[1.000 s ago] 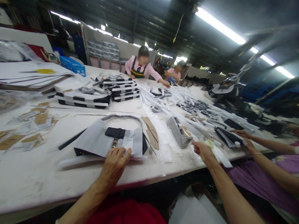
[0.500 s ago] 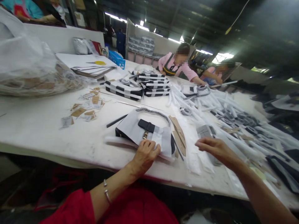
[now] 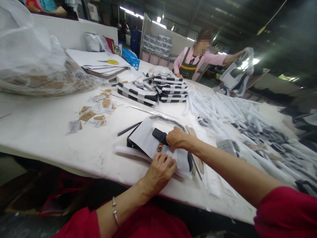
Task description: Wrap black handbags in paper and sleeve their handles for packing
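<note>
A black handbag [image 3: 130,141] lies on the table, its front covered by a white sheet [image 3: 142,135]. A black strap [image 3: 158,134] with a gold clasp [image 3: 160,146] crosses the sheet. My left hand [image 3: 162,170] is closed at the sheet just below the clasp, fingers bent together; what it pinches is hidden. My right hand [image 3: 177,138] is closed at the right end of the black strap, its fingertips partly hidden. The wrapped handle [image 3: 168,119] arches behind my right hand. A white foam tube [image 3: 132,152] lies along the bag's lower left side.
Paper tags [image 3: 87,115] lie left. Striped wrapped bags [image 3: 137,94] are stacked behind. Foam tubes [image 3: 223,109] and wrapped handles [image 3: 267,138] spread right. A large plastic bag [image 3: 32,59] stands far left, with yellow scissors [image 3: 112,61] on white sheets. Across the table, a person [image 3: 190,61] lifts a plastic-covered bag.
My right hand has moved left, from above the table to the black strap. My left hand stays by the clasp. Across the table, a person has raised a plastic-covered bag. The view has shifted slightly.
</note>
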Tool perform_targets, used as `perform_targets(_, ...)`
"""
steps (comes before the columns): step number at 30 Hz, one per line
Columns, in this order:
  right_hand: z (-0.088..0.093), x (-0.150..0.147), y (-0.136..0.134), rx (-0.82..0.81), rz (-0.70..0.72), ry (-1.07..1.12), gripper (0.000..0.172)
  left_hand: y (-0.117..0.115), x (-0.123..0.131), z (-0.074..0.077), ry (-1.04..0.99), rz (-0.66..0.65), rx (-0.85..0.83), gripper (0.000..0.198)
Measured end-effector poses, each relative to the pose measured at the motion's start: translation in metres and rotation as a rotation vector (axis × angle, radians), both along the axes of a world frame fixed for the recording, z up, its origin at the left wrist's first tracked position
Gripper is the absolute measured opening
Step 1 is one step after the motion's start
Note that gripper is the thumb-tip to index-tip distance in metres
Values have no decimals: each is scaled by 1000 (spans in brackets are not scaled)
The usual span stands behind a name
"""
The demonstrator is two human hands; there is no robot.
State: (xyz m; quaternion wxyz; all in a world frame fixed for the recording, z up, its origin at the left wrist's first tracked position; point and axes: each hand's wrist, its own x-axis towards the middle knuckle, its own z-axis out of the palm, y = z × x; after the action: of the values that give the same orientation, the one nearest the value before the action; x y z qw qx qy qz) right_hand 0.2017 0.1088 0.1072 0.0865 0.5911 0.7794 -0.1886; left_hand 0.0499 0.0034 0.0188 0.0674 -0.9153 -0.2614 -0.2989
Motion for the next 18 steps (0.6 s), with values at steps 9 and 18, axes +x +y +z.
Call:
perform_targets(9, 38, 84, -15, 451, -200, 102, 38, 0, -2, -1, 9, -12, -21, 25)
perform_targets(18, 57, 257, -192, 623, -1165, 111, 7, 3, -3, -1, -22, -14, 28, 25)
